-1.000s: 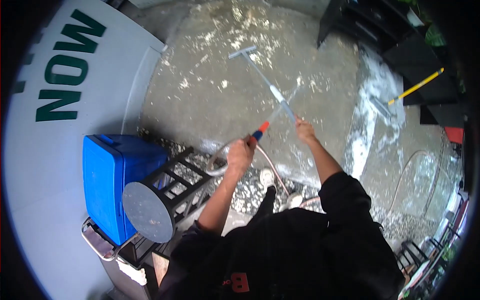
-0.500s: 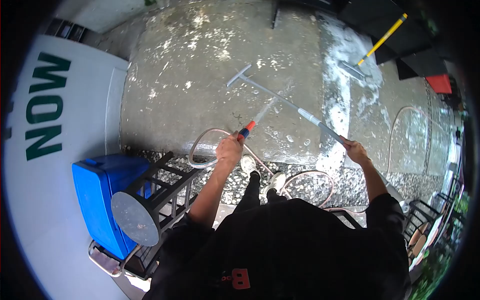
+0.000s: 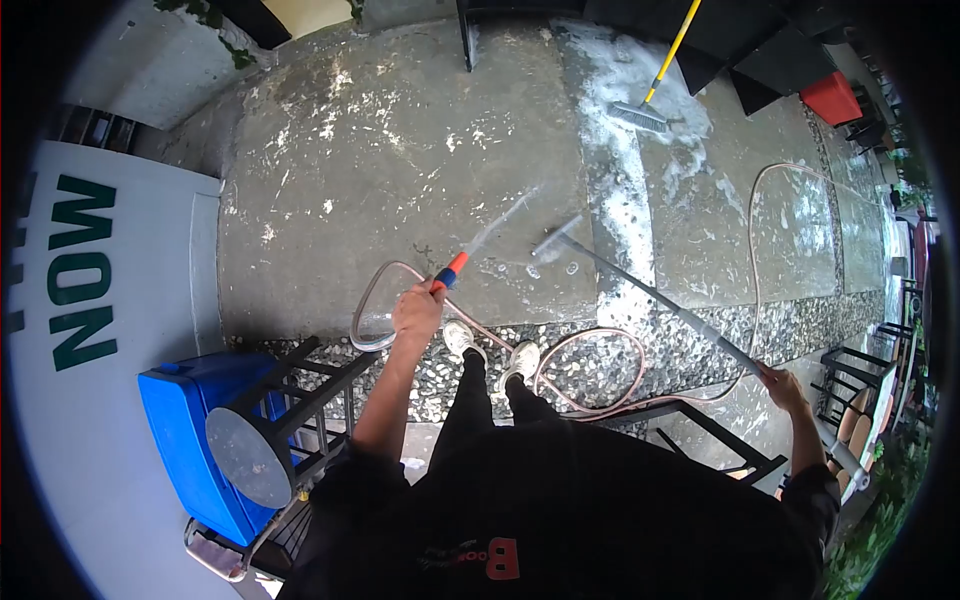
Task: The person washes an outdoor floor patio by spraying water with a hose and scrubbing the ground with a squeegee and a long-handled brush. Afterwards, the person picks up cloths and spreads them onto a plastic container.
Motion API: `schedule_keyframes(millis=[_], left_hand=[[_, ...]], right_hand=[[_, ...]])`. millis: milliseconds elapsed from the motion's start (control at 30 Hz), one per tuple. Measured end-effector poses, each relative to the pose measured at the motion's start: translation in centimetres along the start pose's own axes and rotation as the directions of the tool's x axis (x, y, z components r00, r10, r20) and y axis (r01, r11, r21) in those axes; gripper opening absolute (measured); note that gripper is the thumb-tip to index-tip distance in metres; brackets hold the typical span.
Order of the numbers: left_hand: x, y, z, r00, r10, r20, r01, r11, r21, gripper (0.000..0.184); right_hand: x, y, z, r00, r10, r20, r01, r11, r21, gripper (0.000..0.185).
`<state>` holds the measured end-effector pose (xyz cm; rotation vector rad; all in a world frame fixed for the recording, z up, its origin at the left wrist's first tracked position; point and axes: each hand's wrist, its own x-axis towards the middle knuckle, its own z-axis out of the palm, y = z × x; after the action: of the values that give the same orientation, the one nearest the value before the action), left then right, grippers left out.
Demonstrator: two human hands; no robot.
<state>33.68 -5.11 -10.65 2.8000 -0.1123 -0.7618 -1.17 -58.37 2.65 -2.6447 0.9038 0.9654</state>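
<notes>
1. Grey, long-handled T-shaped squeegee [image 3: 650, 290]: its head, which lay beyond the water jet [image 3: 490, 232] a second ago, has come nearer and over to the jet's right, low on the wet grey concrete floor [image 3: 400, 150], just beside the white soap foam [image 3: 625, 190].
2. The right hand [image 3: 784, 388] has swung out wide of the body, fingers clamped round the handle.
3. The left hand [image 3: 417, 311] still has its fingers wrapped round the orange-and-blue hose nozzle [image 3: 450, 272], which is spraying.
4. From where I stand, that looks like a pulling stroke across wetted concrete, back towards the pebble strip [image 3: 780, 320]; the yellow-handled broom [image 3: 640, 117] sits untouched in the foam.
</notes>
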Motion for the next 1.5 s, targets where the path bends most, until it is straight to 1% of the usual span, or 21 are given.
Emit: schedule_keyframes(millis=[67, 133, 167, 233, 333, 367, 400, 433, 500, 567, 667, 733, 833, 900, 1000, 1067, 1133, 1200, 1333, 1400, 1500], left_hand=[[-1.2, -0.3, 0.0, 1.000, -0.026, -0.013, 0.026, 1.000, -0.016, 0.039], [-2.6, -0.9, 0.2, 0.998, -0.062, -0.029, 0.061, 0.998, -0.035, 0.040], [-3.3, -1.3, 0.3, 0.995, -0.086, -0.052, 0.082, 0.994, -0.069, 0.040], [-4.9, -2.9, 0.5, 0.987, -0.135, -0.085, 0.126, 0.986, -0.105, 0.039], [-7.2, -5.5, 1.3, 0.968, -0.214, -0.131, 0.178, 0.954, -0.240, 0.039], [-8.1, -6.4, 1.5, 0.962, -0.237, -0.133, 0.196, 0.944, -0.267, 0.038], [-9.0, -7.3, 1.7, 0.957, -0.258, -0.133, 0.211, 0.933, -0.291, 0.038], [-9.7, -8.6, 2.3, 0.953, -0.282, -0.109, 0.220, 0.895, -0.389, 0.038], [-11.7, -9.4, 1.4, 0.948, -0.306, -0.083, 0.250, 0.883, -0.398, 0.037], [-13.0, -10.8, 1.2, 0.932, -0.362, -0.024, 0.325, 0.862, -0.388, 0.036], [-14.2, -13.2, 1.6, 0.920, -0.388, -0.053, 0.332, 0.845, -0.419, 0.036], [-14.8, -14.1, 1.2, 0.910, -0.413, -0.027, 0.370, 0.840, -0.398, 0.036], [-15.4, -15.5, 1.5, 0.927, -0.367, -0.079, 0.302, 0.853, -0.426, 0.035], [-16.1, -15.9, 1.8, 0.915, -0.381, -0.134, 0.310, 0.876, -0.369, 0.033], [-17.6, -17.3, 1.7, 0.956, -0.268, -0.121, 0.189, 0.875, -0.445, 0.030], [-18.6, -18.7, 2.0, 0.967, -0.245, -0.075, 0.197, 0.896, -0.398, 0.028], [-19.3, -19.9, 2.5, 0.973, -0.222, -0.062, 0.188, 0.921, -0.342, 0.028], [-19.5, -20.9, 3.1, 0.985, -0.172, 0.007, 0.163, 0.917, -0.365, 0.029], [-20.6, -20.9, 3.7, 0.998, -0.036, 0.044, 0.048, 0.954, -0.295, 0.035], [-21.3, -20.4, 3.6, 0.997, 0.049, 0.066, -0.030, 0.965, -0.262, 0.037], [-21.9, -20.1, 4.7, 0.989, 0.124, 0.077, -0.098, 0.954, -0.284, 0.038]], right_hand=[[-2.0, 0.9, -1.4, 0.999, 0.050, 0.009, -0.050, 0.998, -0.032, 0.030], [-3.6, 0.6, -3.1, 0.980, 0.199, 0.029, -0.198, 0.980, -0.031, 0.028], [-3.5, 2.1, -2.8, 0.983, 0.182, 0.024, -0.181, 0.983, -0.037, 0.028], [-2.8, 4.1, -2.7, 0.984, -0.034, -0.177, 0.018, 0.996, -0.088, 0.026], [-1.4, 2.0, -4.7, 0.964, -0.194, -0.184, 0.178, 0.979, -0.096, 0.026], [-1.2, -1.4, -5.7, 0.993, -0.051, -0.109, 0.045, 0.997, -0.060, 0.026], [0.8, -0.2, -4.0, 0.937, -0.282, -0.206, 0.270, 0.959, -0.087, 0.026], [2.4, -1.6, -2.9, 0.936, -0.270, -0.224, 0.269, 0.962, -0.034, 0.024], [5.7, -6.5, -1.0, 0.949, -0.300, -0.100, 0.310, 0.945, 0.107, 0.028], [9.6, -13.1, 3.0, 0.863, -0.463, -0.201, 0.496, 0.852, 0.168, 0.031], [13.9, -27.3, 9.2, 0.874, -0.467, -0.135, 0.483, 0.805, 0.344, 0.032], [12.8, -38.4, 10.5, 0.916, -0.401, 0.013, 0.377, 0.870, 0.318, 0.031], [13.6, -49.2, 16.0, 0.887, -0.458, -0.053, 0.454, 0.846, 0.279, 0.031], [11.2, -53.4, 18.2, 0.927, -0.374, -0.021, 0.369, 0.903, 0.223, 0.031], [9.0, -51.6, 20.9, 0.928, -0.365, -0.077, 0.372, 0.915, 0.152, 0.032], [7.5, -47.4, 22.0, 0.888, -0.447, -0.110, 0.460, 0.875, 0.151, 0.033], [3.6, -42.8, 21.2, 0.920, -0.388, -0.053, 0.391, 0.919, 0.061, 0.035], [1.0, -36.8, 22.5, 0.937, -0.334, -0.106, 0.340, 0.939, 0.053, 0.035], [-9.2, -28.0, 21.3, 0.992, -0.129, 0.005, 0.129, 0.992, -0.010, 0.038], [-14.7, -24.0, 21.5, 0.997, -0.062, -0.045, 0.063, 0.998, 0.031, 0.035], [-21.0, -17.1, 23.8, 0.990, -0.079, -0.118, 0.084, 0.996, 0.038, 0.032]])
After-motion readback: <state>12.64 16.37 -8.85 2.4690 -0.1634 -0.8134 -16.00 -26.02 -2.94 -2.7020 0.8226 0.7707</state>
